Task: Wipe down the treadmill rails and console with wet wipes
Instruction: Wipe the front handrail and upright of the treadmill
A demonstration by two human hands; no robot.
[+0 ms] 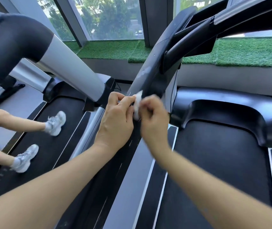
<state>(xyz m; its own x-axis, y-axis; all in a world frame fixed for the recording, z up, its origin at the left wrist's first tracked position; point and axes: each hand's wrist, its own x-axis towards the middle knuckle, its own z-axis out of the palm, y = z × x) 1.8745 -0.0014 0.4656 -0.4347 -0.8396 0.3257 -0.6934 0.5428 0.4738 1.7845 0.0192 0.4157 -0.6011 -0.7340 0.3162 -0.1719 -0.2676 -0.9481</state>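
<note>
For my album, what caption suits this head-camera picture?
Both hands, left hand and right hand, hold a white wet wipe against a dark treadmill rail.

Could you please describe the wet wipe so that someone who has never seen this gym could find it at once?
Start from the dark upright post of the treadmill on the right, which slopes down towards the middle of the view. At its lower end the left hand and right hand meet, and the wet wipe is pinched between them. It is the only small crumpled white thing there, against black and grey machine parts.
</note>
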